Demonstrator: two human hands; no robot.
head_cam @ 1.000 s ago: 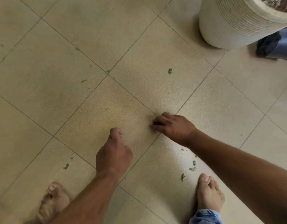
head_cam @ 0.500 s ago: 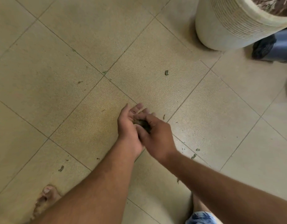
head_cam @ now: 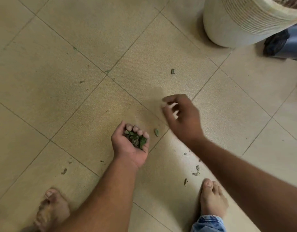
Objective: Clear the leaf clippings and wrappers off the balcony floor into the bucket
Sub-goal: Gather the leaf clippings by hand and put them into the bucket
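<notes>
My left hand [head_cam: 129,144] is turned palm up low over the beige tiled floor, cupped around a small heap of green leaf clippings [head_cam: 135,139]. My right hand [head_cam: 183,118] hovers to its right, blurred, fingers apart and holding nothing. One green leaf scrap [head_cam: 156,132] lies on the floor between the two hands. Another scrap [head_cam: 172,71] lies farther off toward the white pot. Several small dry bits [head_cam: 195,171] lie near my right foot, and one [head_cam: 64,171] lies to the left. No bucket can be made out for certain.
A large white ribbed plant pot [head_cam: 241,22] stands at the top right. Beside it sits a dark blue container with black plastic [head_cam: 283,42], cut off by the frame edge. My bare feet [head_cam: 213,198] [head_cam: 51,210] stand at the bottom.
The hands had met, the right one passing clippings into the left. Now they are apart: the left is turned palm up with the heap, the right has swung away to the right.
</notes>
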